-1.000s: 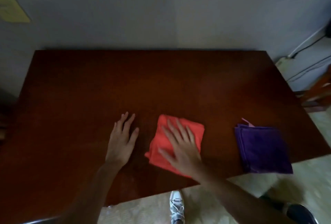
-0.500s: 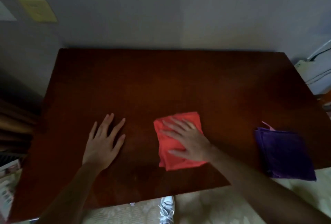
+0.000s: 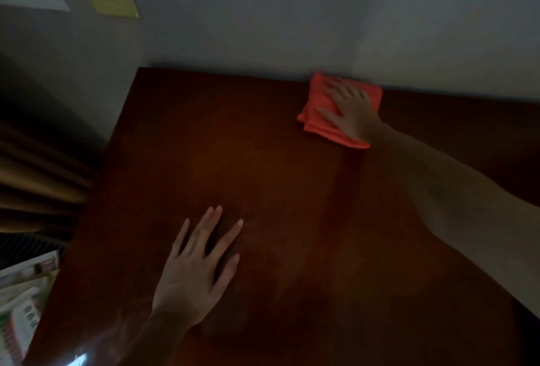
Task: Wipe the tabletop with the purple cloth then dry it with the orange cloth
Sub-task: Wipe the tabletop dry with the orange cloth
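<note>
Orange cloth [image 3: 321, 108], folded up, lies at the far edge of the brown wooden table [image 3: 263, 161] by the wall, my right hand [image 3: 352, 111] pressing flat on it, my left hand [image 3: 195, 272] flat with fingers spread on the wood near me.

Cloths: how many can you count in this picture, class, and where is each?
1. The orange cloth lies at the table's far edge by the wall, under the right hand. Another may lie outside the view.
</note>
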